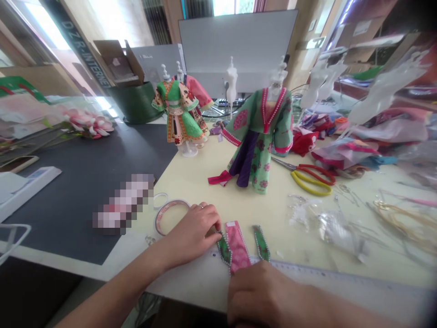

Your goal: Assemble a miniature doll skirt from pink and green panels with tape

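My left hand (193,230) rests on the cream tabletop (191,191), its fingertips at the top of a green fabric strip with beaded edges (224,248). Beside that strip lies a pink fabric strip (237,246), then a second green beaded strip (261,243). My right hand (259,291) sits over the lower ends of the strips and hides them, next to a long metal ruler (324,278). A ring of tape (170,217) lies just behind my left hand.
A green doll dress on a white stand (257,136) and a patterned one (179,111) stand ahead. Red-and-yellow-handled scissors (305,175), clear plastic bags (327,225), and piled fabric (355,152) lie right. A dark mat (64,214) lies left, with a pixelated object (123,203).
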### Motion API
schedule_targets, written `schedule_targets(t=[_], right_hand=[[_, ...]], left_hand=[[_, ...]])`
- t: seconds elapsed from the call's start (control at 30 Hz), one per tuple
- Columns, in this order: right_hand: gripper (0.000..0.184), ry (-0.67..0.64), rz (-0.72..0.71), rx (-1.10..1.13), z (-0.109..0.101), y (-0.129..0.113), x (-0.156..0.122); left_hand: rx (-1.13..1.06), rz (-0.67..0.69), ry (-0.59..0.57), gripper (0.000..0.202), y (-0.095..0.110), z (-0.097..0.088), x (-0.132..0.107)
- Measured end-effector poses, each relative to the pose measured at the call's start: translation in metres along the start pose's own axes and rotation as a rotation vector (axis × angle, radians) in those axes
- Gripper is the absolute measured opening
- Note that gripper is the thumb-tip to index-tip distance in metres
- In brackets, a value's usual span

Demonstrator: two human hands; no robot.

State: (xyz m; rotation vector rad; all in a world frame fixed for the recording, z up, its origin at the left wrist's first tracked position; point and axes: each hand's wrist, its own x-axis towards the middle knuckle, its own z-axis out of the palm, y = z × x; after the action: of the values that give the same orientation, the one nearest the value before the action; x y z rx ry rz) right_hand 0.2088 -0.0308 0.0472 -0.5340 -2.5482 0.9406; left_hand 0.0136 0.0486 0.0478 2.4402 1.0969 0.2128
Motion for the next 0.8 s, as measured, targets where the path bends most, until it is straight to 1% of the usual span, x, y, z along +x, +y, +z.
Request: schedule_targets(t=[0.07,0.13,0.17,0.23,0.3,0.33,0.37,0.43,0.5,0.57,0.67,0.73,0.8], right_hand=[[0.016,0.025,0.008,0.026,0.001,-0.001,-0.001],[0.013,0.113,0.057,0.040,0.003,-0.002,-0.003],[0.012,0.186,0.099,0.047,0.004,-0.002,-0.003],[0.012,0.377,0.223,0.056,0.005,0.000,-0.004],[0.007,0.554,0.342,0.071,0.004,0.005,-0.004],[0.003,0.614,0.378,0.082,0.003,0.007,-0.003],[0.004,0.651,0.399,0.093,0.001,0.010,-0.003],[0.008,0.661,0.395,0.134,-0.003,0.015,-0.002],[0.007,0.638,0.357,0.189,-0.006,0.018,-0.002],[0.014,0.637,0.328,0.236,-0.009,0.019,-0.002],[0.016,0.724,0.356,0.276,-0.011,0.021,-0.003],[0.018,0.796,0.393,0.314,-0.012,0.023,-0.003],[0.019,0.834,0.420,0.351,-0.012,0.027,-0.003]], left_hand=[[-0.041,0.001,0.021,0.010,0.000,0.000,-0.003],[-0.116,-0.019,0.038,0.010,0.003,-0.003,-0.007],[-0.172,-0.040,0.040,0.010,0.005,-0.006,-0.010],[-0.305,-0.087,0.021,0.009,0.012,-0.013,-0.014],[-0.423,-0.115,-0.010,0.009,0.020,-0.020,-0.016],[-0.467,-0.116,-0.021,0.010,0.025,-0.022,-0.015],[-0.503,-0.109,-0.030,0.010,0.029,-0.025,-0.014],[-0.558,-0.092,-0.039,0.009,0.036,-0.027,-0.008],[-0.591,-0.086,-0.054,0.009,0.039,-0.029,0.000],[-0.617,-0.085,-0.083,0.012,0.040,-0.030,0.008],[-0.719,-0.083,-0.135,0.017,0.036,-0.033,0.019],[-0.818,-0.094,-0.151,0.017,0.034,-0.032,0.025],[-0.889,-0.102,-0.156,0.017,0.031,-0.029,0.030]])
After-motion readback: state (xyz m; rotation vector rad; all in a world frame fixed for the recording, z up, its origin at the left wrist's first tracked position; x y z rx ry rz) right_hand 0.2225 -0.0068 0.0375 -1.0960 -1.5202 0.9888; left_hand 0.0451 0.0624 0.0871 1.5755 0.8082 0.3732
